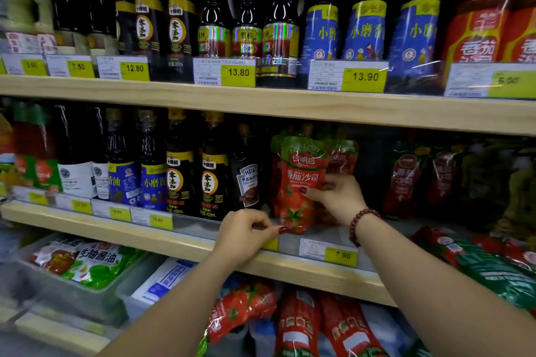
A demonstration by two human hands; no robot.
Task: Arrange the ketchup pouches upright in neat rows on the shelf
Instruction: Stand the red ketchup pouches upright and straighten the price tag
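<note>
Pouch in hand: red glossy plastic ketchup pouch with a green top and printed tomatoes (295,182), standing upright at the front of the pale wooden middle shelf (185,243).
Right hand: right hand (338,197) at the pouch's right edge, thumb and fingers closed on that edge about halfway up; a dark red bead bracelet (362,224) circles the wrist.
Left hand: left hand (246,233) low and to the left of the pouch, fingers curled and pinched together at the shelf's front lip, red-painted fingertip just beside the pouch's bottom corner; whether it grips anything, I cannot tell.
Behind: second red ketchup pouch (342,158) upright right behind the held one, partly hidden.
Right side: two more dark red pouches (417,177) upright, well apart from the hands.
Left neighbour: dark Heinz sauce bottle (248,180) just beside the held pouch.
Price tag: yellow-and-white label reading 7.90 (329,253) on the shelf edge, between the forearms.
</note>
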